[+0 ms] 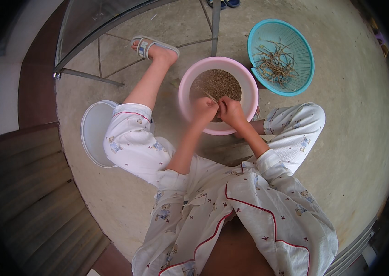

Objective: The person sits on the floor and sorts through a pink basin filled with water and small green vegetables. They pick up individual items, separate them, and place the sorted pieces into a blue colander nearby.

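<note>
A pink plastic basin (183,91) stands on the floor between my legs, its bottom covered with small brown seeds or beans (220,81). Above its near side, my left hand (205,109) and my right hand (229,107) meet, fingertips pinched together. Between them is a thin, dry, straw-coloured pod or stalk (210,96), one end slanting up and left over the seeds. My fingers hide the rest of it. To the right of the basin, a turquoise plastic colander (304,77) holds a loose pile of long, dry brown pods (278,63).
A white bucket (92,138) stands beside my left knee. Ahead on the left is a metal-framed table (132,15), one leg (216,31) rising just behind the basin. Dark blue sandals (227,3) lie at the top edge. Dark slatted panels (32,193) flank the concrete floor.
</note>
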Demonstrator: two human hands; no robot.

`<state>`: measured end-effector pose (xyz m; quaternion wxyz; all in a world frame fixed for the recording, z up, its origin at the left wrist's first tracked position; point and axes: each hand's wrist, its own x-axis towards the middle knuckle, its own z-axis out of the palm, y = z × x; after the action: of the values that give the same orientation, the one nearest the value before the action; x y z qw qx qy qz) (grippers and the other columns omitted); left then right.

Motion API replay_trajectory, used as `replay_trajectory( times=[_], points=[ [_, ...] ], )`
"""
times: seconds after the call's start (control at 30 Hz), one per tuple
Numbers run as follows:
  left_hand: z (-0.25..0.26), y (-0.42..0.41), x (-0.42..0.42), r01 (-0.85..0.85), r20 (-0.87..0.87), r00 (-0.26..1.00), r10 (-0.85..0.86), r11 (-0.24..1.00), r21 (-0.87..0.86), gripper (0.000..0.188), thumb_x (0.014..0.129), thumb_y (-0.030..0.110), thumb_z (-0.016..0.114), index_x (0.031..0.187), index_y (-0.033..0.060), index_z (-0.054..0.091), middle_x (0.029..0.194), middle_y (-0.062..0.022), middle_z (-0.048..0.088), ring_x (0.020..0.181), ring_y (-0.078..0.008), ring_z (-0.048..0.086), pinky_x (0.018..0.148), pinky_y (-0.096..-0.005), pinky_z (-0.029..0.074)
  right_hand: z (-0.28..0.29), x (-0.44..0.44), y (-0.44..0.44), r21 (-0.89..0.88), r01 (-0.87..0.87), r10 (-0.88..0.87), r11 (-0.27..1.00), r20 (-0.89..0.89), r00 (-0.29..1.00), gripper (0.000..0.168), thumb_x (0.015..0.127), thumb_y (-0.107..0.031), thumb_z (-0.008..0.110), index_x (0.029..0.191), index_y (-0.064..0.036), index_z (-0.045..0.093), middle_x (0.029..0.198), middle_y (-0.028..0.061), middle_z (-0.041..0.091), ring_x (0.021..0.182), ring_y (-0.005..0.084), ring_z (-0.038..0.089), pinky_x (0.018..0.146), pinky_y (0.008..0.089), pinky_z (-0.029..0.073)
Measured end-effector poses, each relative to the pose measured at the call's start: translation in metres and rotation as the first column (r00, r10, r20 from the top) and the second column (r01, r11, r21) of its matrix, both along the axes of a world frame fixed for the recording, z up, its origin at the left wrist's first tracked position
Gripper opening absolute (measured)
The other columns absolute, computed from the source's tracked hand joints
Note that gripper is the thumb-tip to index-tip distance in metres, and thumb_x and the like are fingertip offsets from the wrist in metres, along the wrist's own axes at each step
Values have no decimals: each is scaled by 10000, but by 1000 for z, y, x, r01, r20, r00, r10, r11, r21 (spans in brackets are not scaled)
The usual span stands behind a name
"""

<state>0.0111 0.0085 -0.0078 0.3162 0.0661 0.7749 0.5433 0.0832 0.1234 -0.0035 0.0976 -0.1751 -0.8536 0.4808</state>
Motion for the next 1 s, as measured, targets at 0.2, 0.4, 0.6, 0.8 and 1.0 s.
replay_trajectory(
  times=[0.2,0.4,0.6,0.8,1.0],
  points=[
    [15,-1,-6,-32,254,967,-22,978,207,102,847,80,601,760,37,570,688,-35,617,554,-68,519,462,-211,389,6,-1,5,-333,-2,51,943,140,989,118,884,-45,474,818,-2,561,620,87,619,518,170,621,496,321,503],
    [13,-1,-4,-44,286,958,-14,979,197,120,882,70,571,765,54,552,709,-45,620,586,-82,548,470,-210,415,-1,-1,10,-487,83,56,870,264,963,125,877,-37,447,824,-1,553,655,99,622,547,163,620,508,318,498],
    [14,-2,-5,-96,301,953,20,966,240,122,887,72,563,773,38,538,742,-68,614,641,-122,592,488,-232,458,-12,0,11,-360,-28,88,933,151,985,120,829,-103,499,817,-5,566,674,147,620,641,231,635,611,359,487],
    [22,0,-3,-157,391,919,40,949,274,113,902,63,529,798,22,517,761,-115,614,650,-177,629,520,-266,507,-14,0,21,-136,-143,162,980,140,977,132,830,-113,515,791,-12,591,680,187,599,624,295,618,583,371,471],
    [18,1,-4,-164,369,928,44,939,301,153,911,100,542,782,25,510,741,-116,612,619,-172,621,523,-270,512,-14,1,20,-208,-26,62,978,165,984,132,840,-125,533,806,-10,588,660,175,599,613,301,611,576,375,469]
  ],
)
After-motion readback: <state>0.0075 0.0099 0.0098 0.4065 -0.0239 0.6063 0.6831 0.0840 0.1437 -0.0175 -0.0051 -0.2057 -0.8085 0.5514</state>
